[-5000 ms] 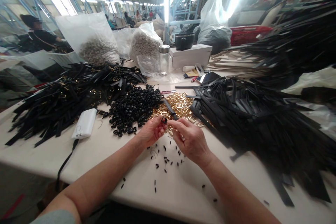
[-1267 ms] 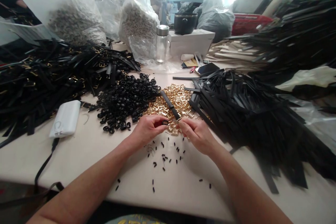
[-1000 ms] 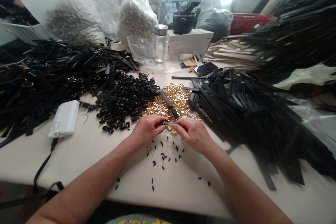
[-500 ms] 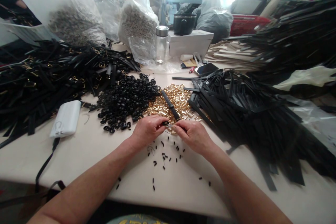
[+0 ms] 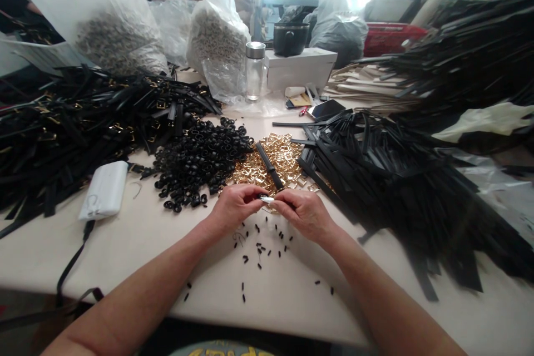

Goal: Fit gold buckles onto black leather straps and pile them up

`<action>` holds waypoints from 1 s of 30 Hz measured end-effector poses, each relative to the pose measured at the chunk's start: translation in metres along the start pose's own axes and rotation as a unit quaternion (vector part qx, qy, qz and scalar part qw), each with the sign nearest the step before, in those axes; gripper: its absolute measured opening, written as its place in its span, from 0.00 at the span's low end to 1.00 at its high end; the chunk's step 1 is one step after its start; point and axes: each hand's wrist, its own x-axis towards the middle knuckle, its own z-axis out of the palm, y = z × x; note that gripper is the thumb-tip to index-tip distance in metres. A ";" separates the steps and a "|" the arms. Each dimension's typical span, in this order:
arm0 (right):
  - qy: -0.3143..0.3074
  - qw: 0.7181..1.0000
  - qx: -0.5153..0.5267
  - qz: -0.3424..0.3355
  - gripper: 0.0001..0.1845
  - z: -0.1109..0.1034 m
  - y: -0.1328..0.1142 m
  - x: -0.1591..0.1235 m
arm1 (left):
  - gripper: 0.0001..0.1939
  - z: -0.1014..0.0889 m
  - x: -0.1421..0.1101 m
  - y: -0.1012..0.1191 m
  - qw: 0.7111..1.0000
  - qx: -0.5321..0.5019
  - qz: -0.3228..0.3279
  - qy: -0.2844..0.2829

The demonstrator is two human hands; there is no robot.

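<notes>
My left hand is closed in a pinch on a small black piece, mostly covered by the fingers. Opposite it, my right hand pinches a small shiny silvery tool; its exact kind does not show. The tool's bright end touches or nearly touches the black piece. Just beyond the fingertips a black strap with a narrow loop round it lies across a heap of gold buckles. Its near end runs behind my right fingers, and I cannot tell whether they hold it.
Black loops lie heaped at left, beside buckled straps. Plain black straps cover the right side. Small black bits scatter nearby. A white power bank with a cable, a glass bottle and a phone also lie around.
The silvery tool between my fingertips shows brighter and larger now, turned toward the camera. Both hands stay in nearly the same place; the whole view has shifted slightly.
</notes>
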 end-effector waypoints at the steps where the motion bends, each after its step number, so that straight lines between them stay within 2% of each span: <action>1: 0.000 1.000 0.001 -0.001 0.16 0.000 0.000 0.000 | 0.08 0.000 0.000 0.001 1.000 -0.007 -0.005 -0.003; 9: 0.018 1.000 -0.003 -0.011 0.17 0.001 0.001 0.000 | 0.09 0.000 -0.001 0.003 0.992 -0.103 -0.068 -0.027; 13: -0.002 0.999 0.033 0.004 0.17 0.000 0.003 0.000 | 0.10 0.000 0.000 0.002 0.981 -0.157 -0.109 -0.040; 24: -0.010 0.994 0.103 0.016 0.16 -0.002 0.004 0.002 | 0.10 0.000 0.001 0.005 0.966 -0.206 -0.145 -0.057; 27: 0.010 0.986 0.163 0.034 0.18 0.000 0.006 0.002 | 0.11 -0.002 0.001 0.005 0.960 -0.222 -0.156 -0.060; 30: 0.022 0.964 0.255 0.075 0.22 0.004 0.008 0.001 | 0.13 -0.004 0.001 0.007 0.953 -0.250 -0.161 -0.060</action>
